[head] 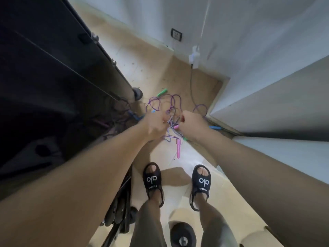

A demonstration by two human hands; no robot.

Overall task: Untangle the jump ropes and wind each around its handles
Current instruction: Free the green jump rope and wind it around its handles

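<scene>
While both fists are closed on the knot of purple cord (170,120) held up over the floor (178,72) just ahead of the sandals (152,179), best approach imo is to keep the left hand (154,124) as anchor w/ a light pinch and let the right hand (191,123), which also grips a pink handle end (176,127), feed that end back thru the loops, not yank, bc pulling tightens the snarl. The other pink handle (178,148) hangs below the hands, long axis approx vertical in frame, rope end up, free tip toward the feet; the green handle (162,92) lies on the floor beyond, diagonal, pointing up-right, w/ loose loops spread btw it and the hands.
</scene>
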